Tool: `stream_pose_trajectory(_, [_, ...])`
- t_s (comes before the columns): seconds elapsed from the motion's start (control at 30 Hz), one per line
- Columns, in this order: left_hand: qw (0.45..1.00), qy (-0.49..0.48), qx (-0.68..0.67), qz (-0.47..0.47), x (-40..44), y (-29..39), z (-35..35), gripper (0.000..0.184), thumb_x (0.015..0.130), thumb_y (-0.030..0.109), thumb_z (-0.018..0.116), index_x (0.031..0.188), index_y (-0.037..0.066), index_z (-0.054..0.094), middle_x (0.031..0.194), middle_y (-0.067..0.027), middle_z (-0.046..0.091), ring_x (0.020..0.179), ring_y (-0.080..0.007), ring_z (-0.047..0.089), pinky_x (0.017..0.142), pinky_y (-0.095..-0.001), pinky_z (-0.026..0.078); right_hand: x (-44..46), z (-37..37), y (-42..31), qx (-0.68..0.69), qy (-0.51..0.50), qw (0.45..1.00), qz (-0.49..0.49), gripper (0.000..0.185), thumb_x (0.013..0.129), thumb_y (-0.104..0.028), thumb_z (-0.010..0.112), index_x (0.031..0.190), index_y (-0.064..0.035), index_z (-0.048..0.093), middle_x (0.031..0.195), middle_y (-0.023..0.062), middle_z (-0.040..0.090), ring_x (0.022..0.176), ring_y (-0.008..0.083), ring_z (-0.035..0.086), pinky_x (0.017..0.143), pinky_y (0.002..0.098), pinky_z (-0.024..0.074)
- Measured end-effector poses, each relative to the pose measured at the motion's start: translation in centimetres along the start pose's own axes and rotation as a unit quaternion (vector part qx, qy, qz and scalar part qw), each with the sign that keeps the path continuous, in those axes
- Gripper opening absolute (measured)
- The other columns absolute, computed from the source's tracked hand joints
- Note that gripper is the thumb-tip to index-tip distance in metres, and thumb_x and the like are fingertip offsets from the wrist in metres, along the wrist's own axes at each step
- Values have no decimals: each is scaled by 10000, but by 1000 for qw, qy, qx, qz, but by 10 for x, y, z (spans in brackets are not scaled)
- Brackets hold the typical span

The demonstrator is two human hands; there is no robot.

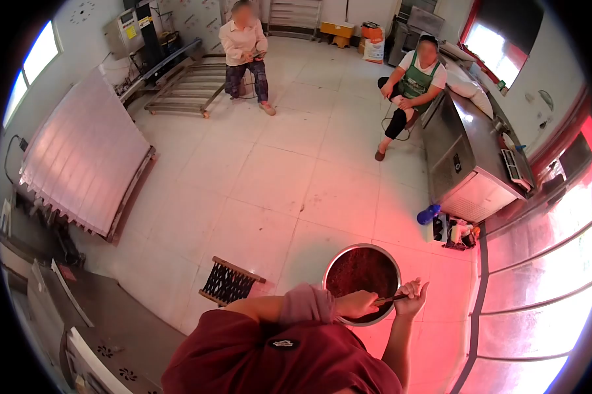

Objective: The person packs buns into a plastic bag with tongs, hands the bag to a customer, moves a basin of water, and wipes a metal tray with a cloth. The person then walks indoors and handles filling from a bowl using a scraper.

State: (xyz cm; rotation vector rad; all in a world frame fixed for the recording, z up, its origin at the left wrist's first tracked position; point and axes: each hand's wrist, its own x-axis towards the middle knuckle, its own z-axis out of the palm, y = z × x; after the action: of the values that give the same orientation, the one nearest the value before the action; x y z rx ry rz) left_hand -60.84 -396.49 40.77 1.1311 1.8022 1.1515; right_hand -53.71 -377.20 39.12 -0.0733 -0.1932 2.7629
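Note:
A round metal basin (394, 262) stands on the floor in front of me, with a dark red mass (355, 270) inside, too dim to identify. Over its near rim, my left hand (356, 304) is closed on one end of a slender dark piece (390, 299). My right hand (411, 299) has its fingers curled around the other end, with the thumb sticking out. The piece stretches between both hands; its kind is unclear. A pinkish cover (307, 303) wraps my left forearm.
A low folding stool (229, 281) with black webbing is left of the basin. Two people sit farther back, one in a light shirt (233, 41), one in a green apron (416, 82). A steel counter (470, 131) lines the right; a covered rack (89, 151) stands left.

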Motion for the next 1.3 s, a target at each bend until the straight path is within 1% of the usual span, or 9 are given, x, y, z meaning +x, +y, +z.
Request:
stream_pose_trajectory(0.1, [1000,-11,-16,5,-2,-10,4,293,847,252,591,901,-33,546,830,-274,606,815,-429,597,677,-465,466,3,-18,-22,66,153,985,-33,352,958,-337,464,847,-32,600,505,-39,321,449,71,307,498,230,337])
stream_pose_trajectory(0.3, [999,-13,-31,24,-6,-11,-1,300,850,265,582,912,-26,544,827,-260,607,808,-421,600,671,-459,463,-6,-52,-57,-38,181,980,-77,302,958,-282,473,757,-64,536,454,-38,194,379,63,159,405,224,197])
stream_pose_trajectory(0.5, [998,-44,-21,35,-6,2,-1,315,883,281,566,937,-26,515,801,-258,604,757,-420,596,613,-451,444,7,-59,-36,-29,254,960,-118,273,968,-211,452,750,-56,508,510,-26,298,457,79,291,473,220,294])
stream_pose_trajectory(0.77, [1000,-10,-20,15,-7,7,-1,311,855,269,587,931,-28,531,807,-275,602,786,-436,592,658,-485,449,-8,-79,-42,-86,-9,995,44,237,951,-212,480,748,-92,495,597,-28,401,534,72,371,488,213,309])
stream_pose_trajectory(0.87, [1000,0,-11,22,-8,8,-3,304,855,264,586,923,-27,529,813,-277,600,795,-442,587,657,-490,446,-13,-72,-30,-118,20,993,15,236,951,-248,488,764,-103,486,551,-41,354,487,66,336,446,203,270])
stream_pose_trajectory(0.97, [1000,-6,-24,17,-9,14,-8,303,850,260,590,919,-27,520,811,-276,599,795,-443,585,652,-490,445,-2,-35,-4,-44,349,933,-76,235,957,-258,477,781,-103,492,495,-52,298,402,64,258,396,209,234])
stream_pose_trajectory(1.07, [999,11,-11,28,-8,6,1,302,845,255,594,923,-24,512,808,-277,596,791,-445,584,653,-492,443,-4,-57,-16,-19,342,939,-27,202,953,-227,481,796,-101,493,489,-62,273,394,68,238,399,212,234])
stream_pose_trajectory(1.23, [993,52,0,106,-11,-7,6,315,825,256,613,942,-19,513,795,-271,567,760,-450,567,598,-489,425,-21,-122,-41,-64,-53,991,102,76,925,-156,504,903,-105,556,546,-65,306,510,51,334,482,197,285])
stream_pose_trajectory(1.3, [962,72,110,240,-11,-14,1,376,786,302,658,892,-37,533,779,-231,543,733,-407,573,593,-479,433,-19,-116,-43,-232,92,968,13,196,941,-285,473,873,-152,599,582,-88,432,565,59,416,593,232,392])
